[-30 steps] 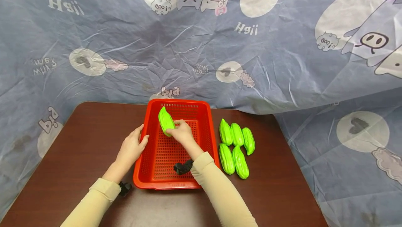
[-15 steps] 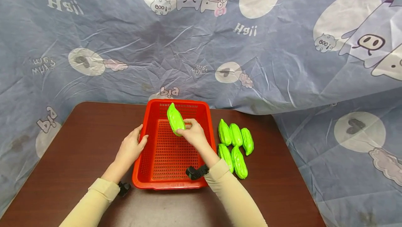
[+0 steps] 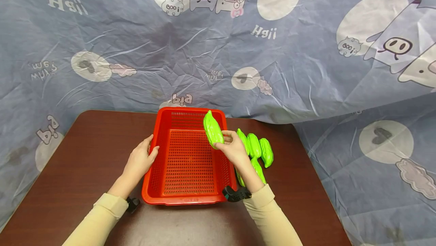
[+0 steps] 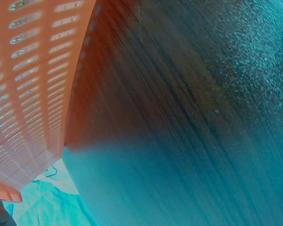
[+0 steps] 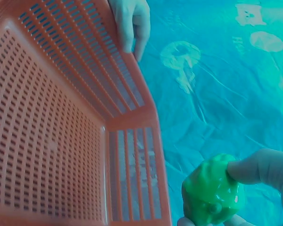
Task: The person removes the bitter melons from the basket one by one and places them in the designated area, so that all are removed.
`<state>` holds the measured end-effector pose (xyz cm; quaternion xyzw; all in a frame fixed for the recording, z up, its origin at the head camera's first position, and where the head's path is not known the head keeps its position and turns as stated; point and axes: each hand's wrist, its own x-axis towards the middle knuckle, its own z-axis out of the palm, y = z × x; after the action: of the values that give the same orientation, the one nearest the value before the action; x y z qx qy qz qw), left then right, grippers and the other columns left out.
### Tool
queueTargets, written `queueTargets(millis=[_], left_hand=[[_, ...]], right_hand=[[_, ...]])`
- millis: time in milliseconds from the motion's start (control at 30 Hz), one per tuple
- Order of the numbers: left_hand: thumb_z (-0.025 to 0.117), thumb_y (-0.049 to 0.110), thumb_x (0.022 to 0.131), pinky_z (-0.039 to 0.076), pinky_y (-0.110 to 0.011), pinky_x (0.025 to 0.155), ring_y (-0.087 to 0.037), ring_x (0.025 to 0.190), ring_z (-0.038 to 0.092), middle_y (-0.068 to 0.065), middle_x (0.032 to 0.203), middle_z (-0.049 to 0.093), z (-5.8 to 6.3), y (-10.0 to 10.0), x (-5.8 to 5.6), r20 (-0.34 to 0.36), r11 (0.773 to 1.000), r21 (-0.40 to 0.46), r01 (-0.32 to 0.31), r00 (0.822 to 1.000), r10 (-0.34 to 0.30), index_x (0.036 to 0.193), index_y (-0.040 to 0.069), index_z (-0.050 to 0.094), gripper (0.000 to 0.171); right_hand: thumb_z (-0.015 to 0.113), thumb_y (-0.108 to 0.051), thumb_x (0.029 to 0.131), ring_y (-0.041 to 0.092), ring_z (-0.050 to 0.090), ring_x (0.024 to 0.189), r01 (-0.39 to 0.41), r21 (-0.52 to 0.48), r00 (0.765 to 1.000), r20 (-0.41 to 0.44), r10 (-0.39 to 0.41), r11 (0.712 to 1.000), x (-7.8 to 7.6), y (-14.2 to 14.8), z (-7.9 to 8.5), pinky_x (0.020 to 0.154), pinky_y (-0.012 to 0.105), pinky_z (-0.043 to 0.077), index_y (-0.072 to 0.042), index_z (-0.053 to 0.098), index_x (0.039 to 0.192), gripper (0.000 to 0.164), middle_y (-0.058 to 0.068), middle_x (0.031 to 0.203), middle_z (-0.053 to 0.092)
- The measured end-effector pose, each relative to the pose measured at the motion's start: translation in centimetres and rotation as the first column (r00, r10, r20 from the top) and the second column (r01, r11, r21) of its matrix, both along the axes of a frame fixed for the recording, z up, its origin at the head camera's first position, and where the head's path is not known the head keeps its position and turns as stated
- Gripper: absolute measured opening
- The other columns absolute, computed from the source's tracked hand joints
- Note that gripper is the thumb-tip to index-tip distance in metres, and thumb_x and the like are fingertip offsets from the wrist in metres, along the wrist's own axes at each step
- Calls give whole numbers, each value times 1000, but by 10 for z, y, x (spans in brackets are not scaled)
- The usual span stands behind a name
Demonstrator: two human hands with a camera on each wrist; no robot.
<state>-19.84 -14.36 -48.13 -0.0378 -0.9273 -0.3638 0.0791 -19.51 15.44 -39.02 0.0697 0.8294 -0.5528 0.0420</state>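
My right hand (image 3: 235, 149) holds a bright green, ridged bitter melon (image 3: 213, 130) between thumb and fingers, above the right side of the red plastic basket (image 3: 185, 200). In the right wrist view the thumb (image 5: 264, 165) presses the side of the bitter melon (image 5: 210, 193), its blunt end facing the camera. My left hand (image 3: 139, 159) holds the basket's left rim; in the right wrist view its fingers (image 5: 127, 28) lie over that rim. The basket's mesh floor shows bare. More bitter melons (image 3: 253, 145) lie right of the basket, partly hidden by my right hand and forearm.
Everything rests on a dark brown table (image 3: 102, 136). A grey-blue cartoon-printed sheet (image 3: 190, 56) hangs behind and to both sides. Each wrist wears a black camera strap; the right one (image 3: 235, 193) is over the basket's front right corner.
My right hand has carried the bitter melon rightward across the basket, from its left-middle to its right side. My left hand has stayed at the left rim.
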Motion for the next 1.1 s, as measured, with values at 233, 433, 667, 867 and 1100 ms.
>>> queueTargets(millis=[233, 433, 667, 867, 1100], left_hand=[[54, 25, 99, 51, -57, 91, -41, 106, 61, -30, 126, 57, -1, -1, -1, 17, 1000, 3, -2, 1000, 2, 148, -5, 38, 59], [54, 25, 99, 51, -57, 91, -41, 105, 61, -29, 125, 58, -2, -1, -1, 18, 1000, 4, -4, 1000, 4, 148, -4, 37, 60], [55, 25, 99, 52, -57, 90, -40, 104, 62, -29, 124, 58, -2, -1, -1, 23, 1000, 0, -3, 1000, 3, 148, -4, 37, 60], [55, 25, 99, 52, -57, 89, -40, 103, 62, -29, 122, 59, -2, -1, -1, 14, 1000, 3, 0, 1000, 0, 148, -5, 38, 59], [54, 25, 99, 51, -57, 89, -40, 103, 62, -29, 122, 59, -1, -1, -1, 21, 1000, 0, 3, 1000, -3, 148, -5, 37, 60]], right_hand=[[70, -13, 84, 39, 54, 127, 57, 16, 998, 29, -57, 998, 16, 41, -4, 99, 47, 49, -4, 48, 140, 62, 25, 137, 54], [69, -13, 86, 40, 50, 131, 110, 55, 992, 53, -113, 992, 30, 75, -12, 105, 50, 44, -3, 45, 142, 62, 27, 141, 50], [67, -15, 90, 40, 48, 132, 167, 89, 981, 81, -174, 982, 44, 108, -16, 106, 50, 43, -3, 38, 147, 66, 28, 142, 47], [66, -18, 93, 37, 50, 132, 182, 101, 978, 82, -191, 978, 58, 131, -22, 104, 40, 45, -2, 33, 149, 67, 26, 143, 47], [67, -19, 93, 35, 50, 131, 203, 129, 970, 111, -217, 971, 74, 155, -35, 93, 24, 46, -1, 32, 149, 68, 24, 144, 46]])
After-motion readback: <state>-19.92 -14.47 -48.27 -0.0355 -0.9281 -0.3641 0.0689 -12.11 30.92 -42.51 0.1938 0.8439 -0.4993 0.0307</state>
